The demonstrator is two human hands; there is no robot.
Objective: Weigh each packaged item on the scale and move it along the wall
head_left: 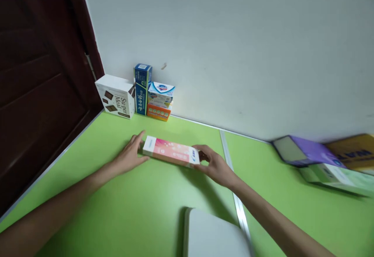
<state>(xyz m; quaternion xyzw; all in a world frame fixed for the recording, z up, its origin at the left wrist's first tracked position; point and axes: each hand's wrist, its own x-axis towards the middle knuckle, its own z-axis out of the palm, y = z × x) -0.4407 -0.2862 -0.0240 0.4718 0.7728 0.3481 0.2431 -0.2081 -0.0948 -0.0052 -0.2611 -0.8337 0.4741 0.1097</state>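
A long flat pink-and-white box (172,151) is held over the green tabletop, its shadow falling to the lower right. My right hand (212,164) grips its right end between thumb and fingers. At the opposite end, my left hand (131,155) has its thumb and fingers spread around the white end, seemingly close to the box; whether it touches is unclear. Beyond the hands, against the wall, stand a white Super Meal box (115,96), a tall blue box (141,98) with a small dark blue box (143,73) on top, and a white-and-blue soap box (161,93) on an orange box (158,111).
A white rounded-edge object (216,235) lies at the near edge. On the right are a purple box (311,151), a green-and-white box (336,177) and a brown-yellow package (355,150), blurred. A metal strip (240,212) crosses the green table (131,210). A dark door (37,81) stands left.
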